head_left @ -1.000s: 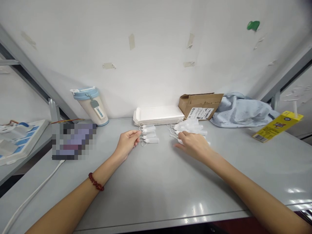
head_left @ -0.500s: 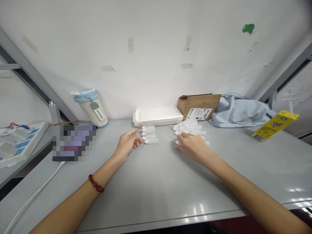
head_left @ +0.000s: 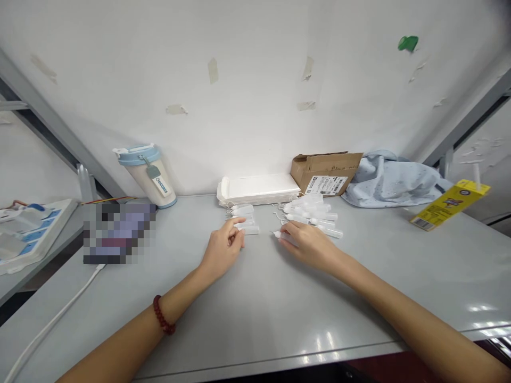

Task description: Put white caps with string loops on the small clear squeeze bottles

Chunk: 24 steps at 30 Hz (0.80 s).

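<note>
My right hand [head_left: 309, 243] pinches a small translucent needle-tip squeeze bottle [head_left: 281, 236], its thin tip pointing left. Just behind it lies a loose pile of similar bottles [head_left: 307, 204], some with thin white strings at their necks. On the left my left hand [head_left: 224, 248] is loosely curled with nothing visible in it, the index finger stretched over the cap end of the nearest bottle in a row [head_left: 250, 230]. That row holds several bottles lying side by side, tips to the left; my fingers partly cover them.
Stacked white flat boxes or trays [head_left: 259, 186] and a cardboard box [head_left: 328, 173] stand against the wall. Right of them are a pale blue cloth [head_left: 393, 181] and a yellow drink carton [head_left: 449, 206]. A tumbler [head_left: 149, 178], a blurred-out phone [head_left: 123, 234] and a white cable [head_left: 59, 319] are left.
My right hand has drawn one bottle a little leftward out of the pile. My left hand has moved right and nearer to me, beside the front of the row.
</note>
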Available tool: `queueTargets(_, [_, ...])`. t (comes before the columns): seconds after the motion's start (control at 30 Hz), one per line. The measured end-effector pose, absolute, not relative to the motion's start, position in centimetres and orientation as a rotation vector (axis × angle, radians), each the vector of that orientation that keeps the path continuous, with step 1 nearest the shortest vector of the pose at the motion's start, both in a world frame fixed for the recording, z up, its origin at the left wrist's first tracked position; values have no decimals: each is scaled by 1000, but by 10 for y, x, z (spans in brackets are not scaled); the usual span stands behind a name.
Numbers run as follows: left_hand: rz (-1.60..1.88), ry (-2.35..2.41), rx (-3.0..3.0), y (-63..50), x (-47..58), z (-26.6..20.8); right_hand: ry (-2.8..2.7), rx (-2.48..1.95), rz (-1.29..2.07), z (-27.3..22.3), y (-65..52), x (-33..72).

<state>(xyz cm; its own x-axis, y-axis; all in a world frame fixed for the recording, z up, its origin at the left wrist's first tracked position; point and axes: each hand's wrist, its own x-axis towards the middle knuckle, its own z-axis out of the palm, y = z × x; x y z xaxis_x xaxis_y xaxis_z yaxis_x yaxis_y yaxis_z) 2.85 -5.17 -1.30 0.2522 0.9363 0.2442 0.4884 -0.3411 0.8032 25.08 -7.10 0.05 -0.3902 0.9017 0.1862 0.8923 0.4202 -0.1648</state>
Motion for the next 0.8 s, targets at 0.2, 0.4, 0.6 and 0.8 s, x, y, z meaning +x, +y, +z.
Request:
queueTargets(0.2, [869,1227,2111,-57,31,-13,-2220,-1325,232,-3,-72,247])
queueTargets(0.4, [844,1173,2107,-57,30,-14,-2047,-1209,599,0,-75,240])
queueTargets(0.6, [847,1161,2062,-57,31,-13,-1991,-1187,782,0,-78,238])
queueTargets(0.8, [883,1186,1969,-56,31,-11,-2016,-1184,811,3,-81,235])
